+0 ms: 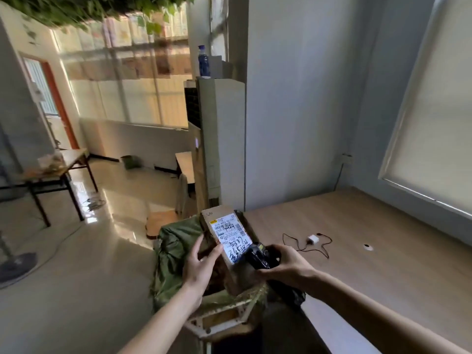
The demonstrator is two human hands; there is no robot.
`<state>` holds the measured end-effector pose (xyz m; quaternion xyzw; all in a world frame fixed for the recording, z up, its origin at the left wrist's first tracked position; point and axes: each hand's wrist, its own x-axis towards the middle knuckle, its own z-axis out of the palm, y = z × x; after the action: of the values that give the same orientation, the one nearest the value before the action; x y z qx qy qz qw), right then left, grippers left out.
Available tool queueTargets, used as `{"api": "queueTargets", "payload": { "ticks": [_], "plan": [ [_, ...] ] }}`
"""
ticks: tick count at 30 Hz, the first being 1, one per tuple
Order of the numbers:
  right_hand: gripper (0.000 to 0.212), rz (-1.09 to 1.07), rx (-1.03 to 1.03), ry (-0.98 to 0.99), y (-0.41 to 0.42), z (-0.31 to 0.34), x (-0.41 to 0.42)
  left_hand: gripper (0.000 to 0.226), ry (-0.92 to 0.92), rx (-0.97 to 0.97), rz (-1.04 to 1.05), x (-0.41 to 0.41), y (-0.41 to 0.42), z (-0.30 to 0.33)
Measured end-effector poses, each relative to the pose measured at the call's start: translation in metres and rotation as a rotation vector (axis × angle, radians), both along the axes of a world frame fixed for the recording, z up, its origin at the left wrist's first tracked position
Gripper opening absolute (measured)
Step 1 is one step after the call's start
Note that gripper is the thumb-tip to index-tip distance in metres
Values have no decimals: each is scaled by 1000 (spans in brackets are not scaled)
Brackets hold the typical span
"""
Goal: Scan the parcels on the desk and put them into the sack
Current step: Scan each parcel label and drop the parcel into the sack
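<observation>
Head view: parcel point(227, 233) over green sack point(173, 251).
Left hand point(201, 261): fingers straight, supporting the parcel.
Right hand point(286, 261): fingers curled around black scanner point(258, 256).
Bench point(370, 238): holds white charger point(313, 239).

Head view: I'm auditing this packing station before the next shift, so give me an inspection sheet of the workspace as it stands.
Surface: wooden desk, mostly bare; no other parcels seen on it.
Job's things: cardboard parcel, shipping label up with handwriting, tilted over the open green sack; sack hangs on a frame beside the desk.
Clutter: small round item on the desk, too small to identify.
Grippers: left hand touches the parcel's left edge with straight fingers; right hand grips a black handheld scanner by the label.
Cables: white charger with a loose black cable on the desk; another cable on the floor.
Surroundings: blue bottle atop a tall cabinet; window blind down.
</observation>
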<state>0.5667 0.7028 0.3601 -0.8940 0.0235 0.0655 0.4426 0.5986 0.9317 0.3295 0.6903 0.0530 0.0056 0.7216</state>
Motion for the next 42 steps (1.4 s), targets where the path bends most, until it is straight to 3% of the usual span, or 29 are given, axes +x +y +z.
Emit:
{"api": "queueTargets", "payload": {
  "ticks": [6,9,20,24,27,34,42],
  "plan": [
    [53,142,23,15,74,-46,109,78,95,53,92,69,73,-38],
    [66,184,16,38,96,-77,167,84,182,23,100,115,99,-66],
    [84,291,-75,248,132,-201,303,71,407,48,174,236,120,-191],
    [76,278,-127,304,133,-240,314,75,526,195,122,250,125,-238],
    [87,235,-215,313,129,-256,317,76,584,403,90,261,128,-257],
    [91,127,-373,258,104,-237,318,60,472,478,-9,285,143,-244],
    [82,-51,-459,144,79,-161,282,52,222,553,-216,305,128,-169]
  ]
}}
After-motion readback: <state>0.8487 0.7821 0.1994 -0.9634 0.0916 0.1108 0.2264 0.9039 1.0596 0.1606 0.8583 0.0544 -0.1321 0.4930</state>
